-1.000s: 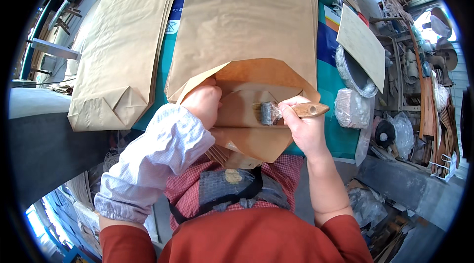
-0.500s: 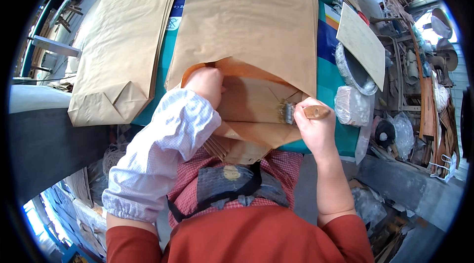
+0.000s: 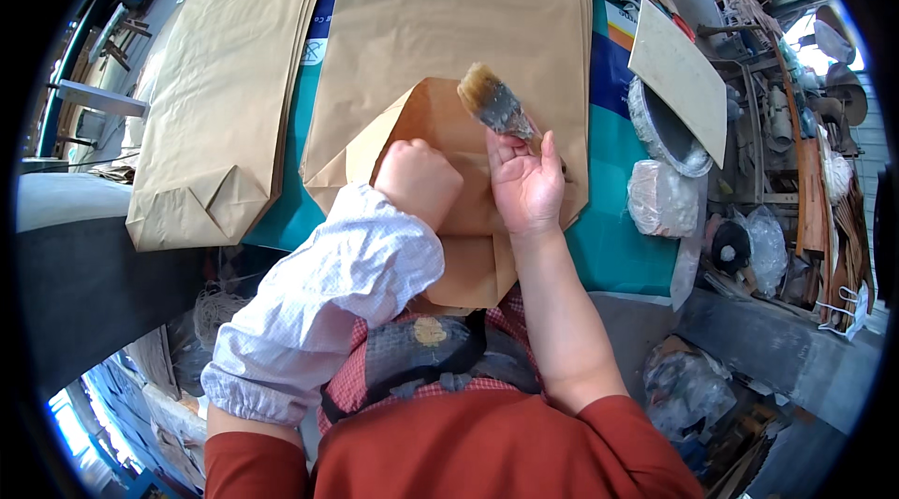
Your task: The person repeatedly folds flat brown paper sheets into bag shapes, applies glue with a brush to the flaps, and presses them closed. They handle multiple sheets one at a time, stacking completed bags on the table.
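Observation:
A brown paper bag (image 3: pixel 459 12) lies on top of a stack in front of me, its near end folded open into flaps. My left hand (image 3: pixel 419 183), in a pale checked sleeve cover, is closed like a fist on the opened end; its fingertips are hidden. Palm up, my right hand (image 3: pixel 527 183) holds a paste brush (image 3: pixel 492 104) above the right side of the opening. The bristles point up and left, away from the paper, and look wet and stained. Most of the brush handle is hidden behind the fingers.
A second stack of brown bags (image 3: pixel 220 87) with a folded end lies to the left. Teal printed sheeting (image 3: pixel 618 246) covers the table. On the right are a grey bowl (image 3: pixel 667 129) under a pale board (image 3: pixel 679 78) and a plastic-wrapped block (image 3: pixel 663 199).
My right hand has lifted the brush out of the bag's opening, moved left and turned palm up. My left hand has shifted right and down, and the bag's end flaps have opened out and flattened.

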Demonstrator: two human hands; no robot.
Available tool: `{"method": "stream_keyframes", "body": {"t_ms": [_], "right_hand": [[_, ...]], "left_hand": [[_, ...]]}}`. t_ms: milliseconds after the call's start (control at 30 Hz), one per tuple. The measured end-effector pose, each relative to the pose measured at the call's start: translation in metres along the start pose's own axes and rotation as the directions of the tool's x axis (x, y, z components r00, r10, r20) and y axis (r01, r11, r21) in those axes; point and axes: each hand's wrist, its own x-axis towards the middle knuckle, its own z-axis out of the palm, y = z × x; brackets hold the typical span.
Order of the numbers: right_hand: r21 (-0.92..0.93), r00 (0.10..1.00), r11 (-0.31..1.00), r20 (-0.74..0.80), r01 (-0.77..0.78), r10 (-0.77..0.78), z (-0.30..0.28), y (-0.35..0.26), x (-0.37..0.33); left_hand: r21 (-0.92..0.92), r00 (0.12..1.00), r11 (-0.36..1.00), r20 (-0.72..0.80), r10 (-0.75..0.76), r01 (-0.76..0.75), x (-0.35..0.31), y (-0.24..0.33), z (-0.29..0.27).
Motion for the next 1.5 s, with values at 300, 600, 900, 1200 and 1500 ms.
{"method": "stream_keyframes", "body": {"t_ms": [300, 600, 900, 1200, 1500], "right_hand": [[0.069, 0.978, 0.983, 0.13, -0.171, 0.161, -0.005, -0.009, 0.002], [-0.072, 0.979, 0.979, 0.057, -0.192, 0.196, -0.007, -0.01, -0.005], [-0.513, 0.951, 0.805, -0.089, -0.299, 0.297, 0.011, -0.013, -0.077], [-0.653, 0.756, -0.39, 0.496, 0.649, 0.427, 0.094, -0.082, -0.118], [-0.589, 0.646, -0.317, 0.506, 0.743, 0.572, 0.071, -0.047, -0.16]], "left_hand": [[-0.355, 0.723, 0.801, -0.354, -0.593, 0.483, -0.05, -0.048, 0.076], [-0.306, 0.902, 0.948, -0.381, -0.204, 0.085, -0.064, -0.007, 0.094], [-0.02, 0.891, 0.994, -0.443, -0.101, 0.104, -0.039, -0.03, 0.101], [-0.138, 0.901, 0.986, -0.408, -0.145, 0.096, -0.046, -0.028, 0.089], [-0.108, 0.886, 0.986, -0.436, -0.158, 0.123, -0.043, -0.027, 0.094]]}}
